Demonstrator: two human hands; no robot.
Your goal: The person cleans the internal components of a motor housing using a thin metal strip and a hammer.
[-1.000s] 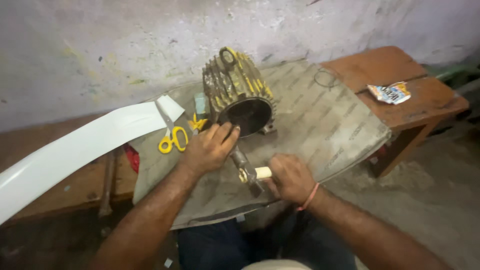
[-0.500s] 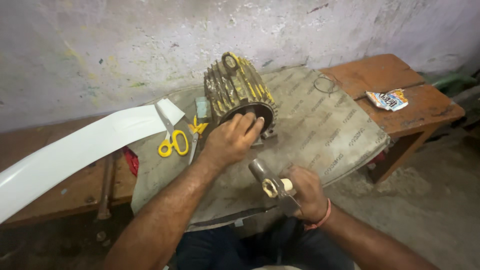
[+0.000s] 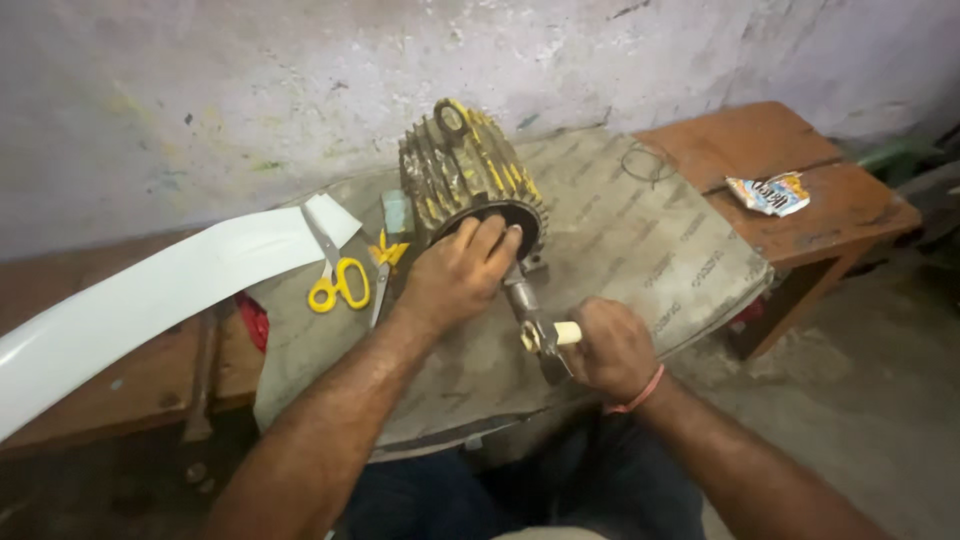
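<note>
A finned, yellow-stained motor housing (image 3: 455, 170) lies on its side on a grey sheet (image 3: 640, 240), its round open end facing me. My left hand (image 3: 455, 275) rests on the lower rim of that opening, fingers curled over the edge. My right hand (image 3: 610, 350) grips a hammer (image 3: 535, 320) by its pale handle, near the head. The metal head points up toward the housing's rim, just below my left fingers.
Yellow-handled scissors (image 3: 335, 280) and a long white strip (image 3: 140, 300) lie left of the housing. A small yellow-handled tool (image 3: 385, 265) sits beside them. A wire loop (image 3: 648, 160) lies on the sheet. A crumpled snack wrapper (image 3: 768, 192) sits on the wooden bench (image 3: 830, 220) at right.
My left hand moved from the hammer up onto the housing's rim. My right hand swung the hammer down and back, then brought its head up toward the rim.
</note>
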